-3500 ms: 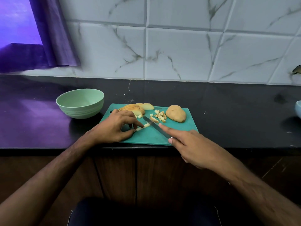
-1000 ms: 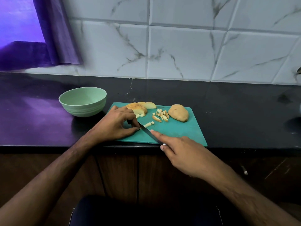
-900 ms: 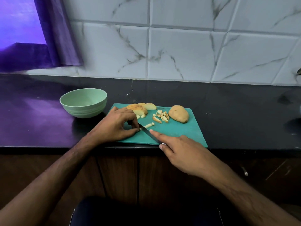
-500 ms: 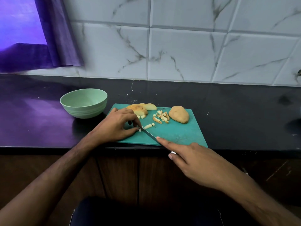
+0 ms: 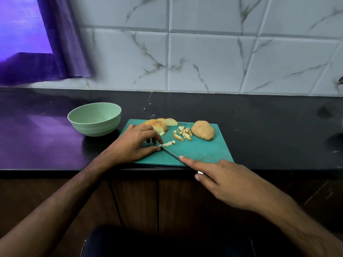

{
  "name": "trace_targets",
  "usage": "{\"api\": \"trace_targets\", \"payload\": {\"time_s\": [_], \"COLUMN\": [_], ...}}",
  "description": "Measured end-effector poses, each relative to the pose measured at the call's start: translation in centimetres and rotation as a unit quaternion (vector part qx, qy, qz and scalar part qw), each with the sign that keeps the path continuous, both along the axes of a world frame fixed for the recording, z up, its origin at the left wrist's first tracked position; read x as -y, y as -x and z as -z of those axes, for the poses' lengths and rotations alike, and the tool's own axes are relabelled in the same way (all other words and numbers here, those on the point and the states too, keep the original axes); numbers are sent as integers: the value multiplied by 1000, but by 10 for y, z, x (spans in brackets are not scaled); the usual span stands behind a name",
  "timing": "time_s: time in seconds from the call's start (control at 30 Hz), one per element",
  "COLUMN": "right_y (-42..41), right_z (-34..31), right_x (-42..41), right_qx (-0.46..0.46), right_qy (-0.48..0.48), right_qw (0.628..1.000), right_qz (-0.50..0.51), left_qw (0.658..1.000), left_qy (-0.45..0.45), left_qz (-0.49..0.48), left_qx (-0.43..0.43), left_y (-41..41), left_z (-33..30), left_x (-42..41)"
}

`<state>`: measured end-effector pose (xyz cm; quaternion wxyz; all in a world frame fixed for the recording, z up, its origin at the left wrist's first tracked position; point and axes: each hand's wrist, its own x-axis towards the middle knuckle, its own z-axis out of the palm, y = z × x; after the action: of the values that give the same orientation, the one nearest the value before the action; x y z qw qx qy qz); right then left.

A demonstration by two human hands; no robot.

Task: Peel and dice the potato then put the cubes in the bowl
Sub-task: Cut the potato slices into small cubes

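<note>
A green bowl [image 5: 94, 118] sits on the dark bench [image 5: 259, 127], just left of the teal board [image 5: 204, 151]. The left hand [image 5: 133, 145] pinches a potato strip [image 5: 165, 144] beside slices [image 5: 157, 125]. The right hand [image 5: 226, 180] grips the knife [image 5: 171, 154], forefinger along its blade; cubes [image 5: 182, 133] and a potato half [image 5: 203, 133] lie beyond.

L hand [image 5: 132, 144] reaches fwd from lower left, palm down, fingers curled w/ thumb & fingertips pinched close together; R hand [image 5: 226, 179] comes in from lower right, index finger straight out fwd, thumb tucked under, other fingers curled in.
</note>
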<state>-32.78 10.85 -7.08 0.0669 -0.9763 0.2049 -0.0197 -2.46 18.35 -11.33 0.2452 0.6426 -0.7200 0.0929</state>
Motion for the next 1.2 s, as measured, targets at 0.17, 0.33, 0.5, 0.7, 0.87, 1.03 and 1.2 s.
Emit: {"api": "trace_targets", "payload": {"time_s": [0.17,0.33,0.5,0.7,0.87,1.03,1.2], "right_y": [16,18,-14,-54,-58,-60,-61], "right_z": [-10,-7,4,10,16,19,21], "right_x": [13,48,70,79,81,79,81], "right_qx": [-7,162,325,404,395,385,387], "right_qy": [-26,-167,-336,-408,-419,-415,-422], "right_qw": [1000,972,881,813,811,818,813], "right_qz": [-5,26,70,99,103,102,102], "left_qw": [1000,997,985,979,982,980,978], "left_qy": [9,25,-14,16,33,62,56], "left_qz": [-24,-8,44,68,2,-58,-16], "left_qx": [9,71,165,189,186,182,200], "left_y": [-2,1,10,14,-7,-6,13], "left_z": [1,-1,-5,-11,-6,-9,-9], "left_x": [1,4,24,40,44,56,66]}}
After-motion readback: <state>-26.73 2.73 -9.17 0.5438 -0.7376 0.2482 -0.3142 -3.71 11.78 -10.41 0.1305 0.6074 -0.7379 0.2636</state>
